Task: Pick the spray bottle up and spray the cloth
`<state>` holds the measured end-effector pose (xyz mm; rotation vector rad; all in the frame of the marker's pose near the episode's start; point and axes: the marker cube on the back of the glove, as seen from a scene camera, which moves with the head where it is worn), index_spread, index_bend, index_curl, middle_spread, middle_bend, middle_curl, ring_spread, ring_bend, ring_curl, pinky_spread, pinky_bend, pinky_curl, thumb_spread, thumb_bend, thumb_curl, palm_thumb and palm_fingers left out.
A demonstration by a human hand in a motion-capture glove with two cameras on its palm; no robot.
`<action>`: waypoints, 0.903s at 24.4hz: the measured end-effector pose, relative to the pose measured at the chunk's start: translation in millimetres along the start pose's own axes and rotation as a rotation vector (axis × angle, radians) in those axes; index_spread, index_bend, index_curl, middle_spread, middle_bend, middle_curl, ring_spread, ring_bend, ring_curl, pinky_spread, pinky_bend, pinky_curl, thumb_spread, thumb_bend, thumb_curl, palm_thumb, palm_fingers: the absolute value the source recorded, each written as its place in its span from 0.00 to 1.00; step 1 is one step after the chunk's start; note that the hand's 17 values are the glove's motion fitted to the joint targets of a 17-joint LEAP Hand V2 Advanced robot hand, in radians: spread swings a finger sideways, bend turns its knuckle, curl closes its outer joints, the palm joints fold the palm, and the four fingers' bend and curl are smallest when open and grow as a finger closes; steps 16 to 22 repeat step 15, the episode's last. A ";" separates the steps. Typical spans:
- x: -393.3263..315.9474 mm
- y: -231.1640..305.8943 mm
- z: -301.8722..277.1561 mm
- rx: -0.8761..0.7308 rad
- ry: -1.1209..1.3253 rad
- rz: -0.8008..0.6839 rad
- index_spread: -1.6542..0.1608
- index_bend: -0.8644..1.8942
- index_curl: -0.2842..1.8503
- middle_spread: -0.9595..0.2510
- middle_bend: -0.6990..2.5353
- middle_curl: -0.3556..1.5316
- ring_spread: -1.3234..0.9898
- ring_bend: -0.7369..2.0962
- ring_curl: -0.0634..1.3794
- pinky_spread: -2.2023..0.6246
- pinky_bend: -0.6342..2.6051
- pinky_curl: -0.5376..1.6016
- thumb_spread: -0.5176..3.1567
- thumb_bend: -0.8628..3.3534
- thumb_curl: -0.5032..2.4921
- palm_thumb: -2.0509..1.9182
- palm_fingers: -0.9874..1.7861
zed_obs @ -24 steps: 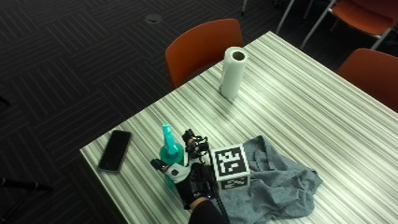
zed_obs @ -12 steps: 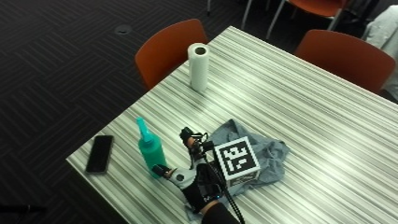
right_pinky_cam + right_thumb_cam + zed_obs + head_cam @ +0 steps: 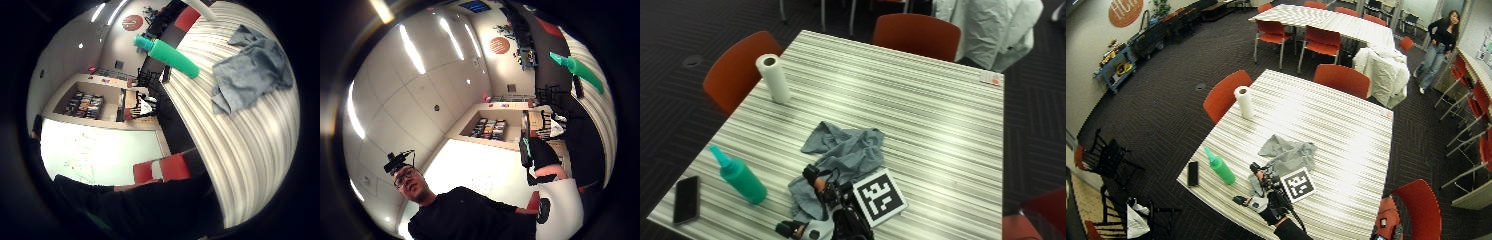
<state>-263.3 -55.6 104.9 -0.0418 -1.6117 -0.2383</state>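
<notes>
A teal spray bottle (image 3: 741, 176) stands upright near the table's front left corner, also in the wide outside view (image 3: 1220, 168). A crumpled grey cloth (image 3: 843, 152) lies to its right on the striped table (image 3: 926, 115). My gloved right hand (image 3: 833, 215) is at the table's front edge, over the cloth's near end and apart from the bottle, with straight fingers and nothing in it. The little finger side palm view shows the bottle (image 3: 167, 54) beside the cloth (image 3: 250, 75). The thumb side palm view catches the bottle (image 3: 577, 70) far off.
A paper towel roll (image 3: 773, 77) stands at the table's far left. A black phone (image 3: 685, 200) lies at the front left corner. Red chairs (image 3: 733, 75) stand along the left and far sides; a small card (image 3: 989, 77) lies at the far right edge.
The outside camera has shifted, so the whole picture differs. The hand stays at the front edge by the cloth, a little further from the bottle. The bottle still stands.
</notes>
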 end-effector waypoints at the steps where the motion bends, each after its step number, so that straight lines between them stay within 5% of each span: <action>1: -1.1 3.6 5.5 -0.015 -0.007 0.011 0.71 0.37 0.26 0.70 0.28 0.41 0.59 0.37 0.30 0.85 0.28 0.40 0.38 0.20 0.34 0.74 0.42; 22: -22.4 -32.9 17.0 -0.103 -0.007 -0.012 0.70 0.37 0.27 0.71 0.28 0.40 0.60 0.36 0.28 0.85 0.28 0.41 0.38 0.20 0.33 0.74 0.44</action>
